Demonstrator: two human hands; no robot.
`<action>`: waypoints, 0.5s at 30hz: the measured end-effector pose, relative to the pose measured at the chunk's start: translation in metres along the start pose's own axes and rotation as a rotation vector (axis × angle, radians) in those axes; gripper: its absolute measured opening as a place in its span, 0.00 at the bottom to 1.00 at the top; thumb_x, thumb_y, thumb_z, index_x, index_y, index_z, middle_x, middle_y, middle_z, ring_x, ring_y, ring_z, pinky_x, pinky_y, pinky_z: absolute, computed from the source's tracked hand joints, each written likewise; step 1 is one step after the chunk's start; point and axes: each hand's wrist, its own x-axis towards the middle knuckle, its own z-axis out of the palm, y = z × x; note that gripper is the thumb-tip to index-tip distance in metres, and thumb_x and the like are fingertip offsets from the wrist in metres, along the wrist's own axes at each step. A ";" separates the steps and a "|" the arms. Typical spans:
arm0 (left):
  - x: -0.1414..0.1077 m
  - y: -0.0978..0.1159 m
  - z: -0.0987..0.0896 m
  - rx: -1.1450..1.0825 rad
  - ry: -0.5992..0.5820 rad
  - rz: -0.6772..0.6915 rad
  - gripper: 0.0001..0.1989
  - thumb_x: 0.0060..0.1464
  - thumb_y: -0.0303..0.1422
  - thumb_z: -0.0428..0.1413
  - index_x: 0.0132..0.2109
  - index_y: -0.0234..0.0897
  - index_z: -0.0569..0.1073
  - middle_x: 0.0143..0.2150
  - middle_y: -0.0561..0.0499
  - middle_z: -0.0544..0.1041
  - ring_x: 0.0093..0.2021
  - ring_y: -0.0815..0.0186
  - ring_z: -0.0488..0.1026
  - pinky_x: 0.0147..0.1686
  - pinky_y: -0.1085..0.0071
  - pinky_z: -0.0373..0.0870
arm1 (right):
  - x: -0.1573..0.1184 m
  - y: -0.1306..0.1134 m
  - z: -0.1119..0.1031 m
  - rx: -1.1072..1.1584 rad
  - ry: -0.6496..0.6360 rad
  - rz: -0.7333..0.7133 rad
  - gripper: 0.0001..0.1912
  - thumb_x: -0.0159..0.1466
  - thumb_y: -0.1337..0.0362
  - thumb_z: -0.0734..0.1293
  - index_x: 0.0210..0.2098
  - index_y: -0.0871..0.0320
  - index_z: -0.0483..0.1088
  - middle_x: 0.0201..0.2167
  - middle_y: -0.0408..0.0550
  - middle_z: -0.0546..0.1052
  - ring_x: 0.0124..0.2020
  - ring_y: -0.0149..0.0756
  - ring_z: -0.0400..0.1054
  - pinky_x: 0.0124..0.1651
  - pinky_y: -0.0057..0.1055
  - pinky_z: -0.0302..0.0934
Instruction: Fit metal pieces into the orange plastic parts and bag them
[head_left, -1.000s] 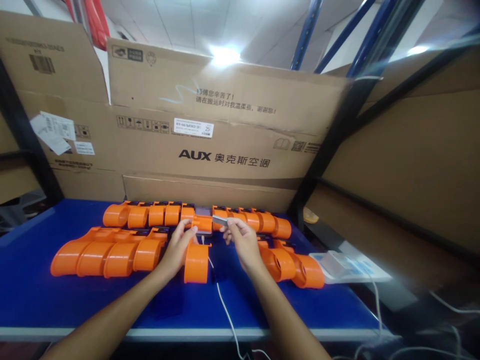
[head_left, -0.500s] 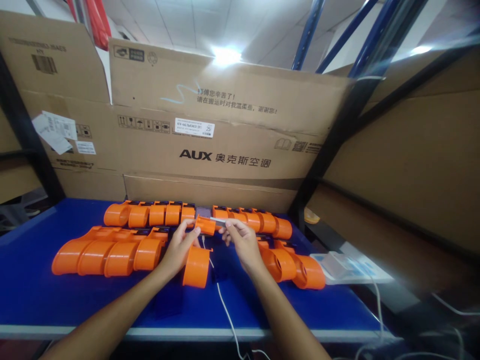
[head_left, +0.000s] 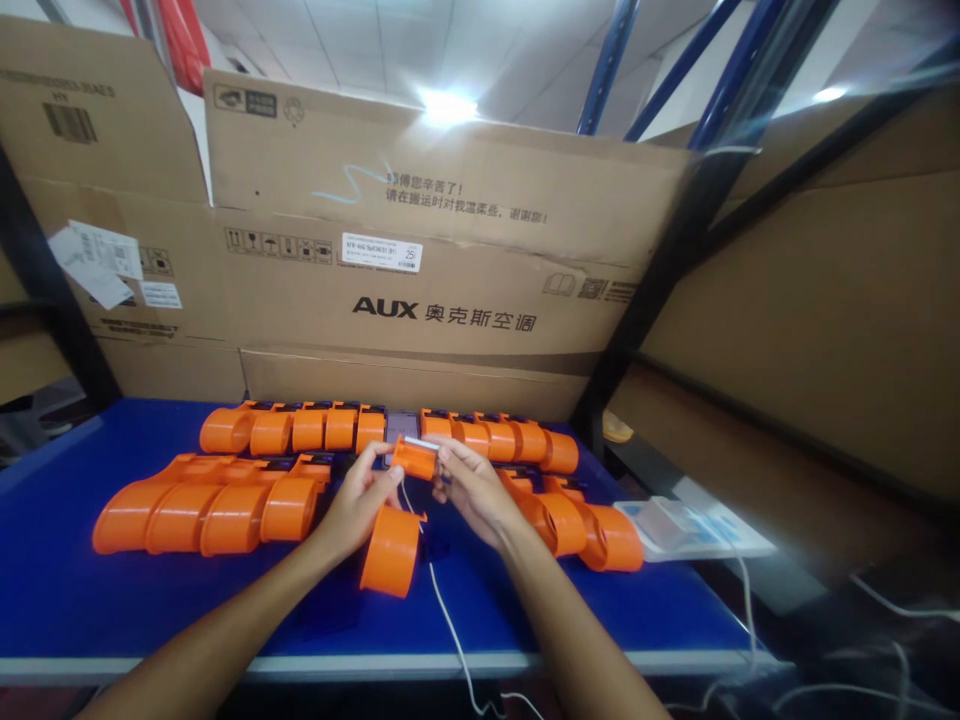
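Observation:
My left hand (head_left: 364,500) grips a small orange part (head_left: 414,459) between thumb and fingers near the middle of the table. A thin light strip (head_left: 421,443) lies along the top of this part, and my right hand (head_left: 472,485) pinches the strip's right end. Just below my left hand, a larger orange ring-shaped piece (head_left: 391,552) hangs or stands; its support is hidden. Rows of orange ring-shaped pieces (head_left: 234,519) lie to the left, and more orange pieces (head_left: 611,538) lie to the right.
A blue table (head_left: 187,610) bears a white cable (head_left: 448,612) running over its front edge. A white tray (head_left: 697,535) with clear plastic sits at the right. Behind stands a big cardboard sheet (head_left: 450,350); a flat grey device (head_left: 402,426) lies between the back rows.
My right hand has moved slightly left, closer to my left hand. The strip, which stuck out to the right before, now lies along the small orange part. The view has shifted slightly.

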 end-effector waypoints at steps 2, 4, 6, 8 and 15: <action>-0.001 0.000 0.001 -0.005 -0.019 -0.013 0.23 0.55 0.48 0.61 0.53 0.40 0.70 0.23 0.55 0.75 0.21 0.66 0.70 0.26 0.73 0.64 | 0.001 0.002 0.001 -0.017 0.001 -0.009 0.22 0.60 0.48 0.74 0.47 0.55 0.77 0.26 0.41 0.67 0.25 0.29 0.59 0.25 0.26 0.57; -0.001 0.000 0.001 0.007 -0.023 -0.010 0.24 0.56 0.48 0.61 0.54 0.40 0.70 0.23 0.55 0.75 0.21 0.65 0.71 0.26 0.72 0.64 | 0.002 0.004 0.001 -0.032 0.000 -0.023 0.21 0.60 0.47 0.74 0.43 0.56 0.77 0.25 0.40 0.66 0.24 0.29 0.58 0.25 0.26 0.56; 0.000 0.001 0.000 0.008 -0.007 -0.003 0.26 0.55 0.47 0.62 0.56 0.40 0.70 0.24 0.55 0.76 0.21 0.65 0.71 0.25 0.73 0.63 | 0.004 0.007 0.001 -0.073 0.002 -0.049 0.19 0.61 0.45 0.72 0.38 0.56 0.76 0.24 0.40 0.66 0.24 0.29 0.59 0.26 0.26 0.57; 0.003 0.003 -0.003 -0.038 0.053 -0.001 0.27 0.53 0.48 0.63 0.55 0.39 0.71 0.23 0.56 0.75 0.21 0.66 0.70 0.24 0.73 0.63 | 0.006 0.011 0.001 -0.177 0.020 -0.099 0.20 0.65 0.44 0.68 0.37 0.55 0.75 0.25 0.41 0.70 0.25 0.31 0.61 0.26 0.27 0.58; 0.016 0.008 -0.015 -0.386 0.305 -0.029 0.22 0.47 0.50 0.66 0.36 0.41 0.68 0.20 0.62 0.64 0.18 0.73 0.62 0.20 0.75 0.59 | 0.003 0.024 0.001 -0.999 -0.079 -0.343 0.15 0.71 0.55 0.63 0.50 0.53 0.77 0.49 0.51 0.81 0.48 0.44 0.73 0.53 0.40 0.65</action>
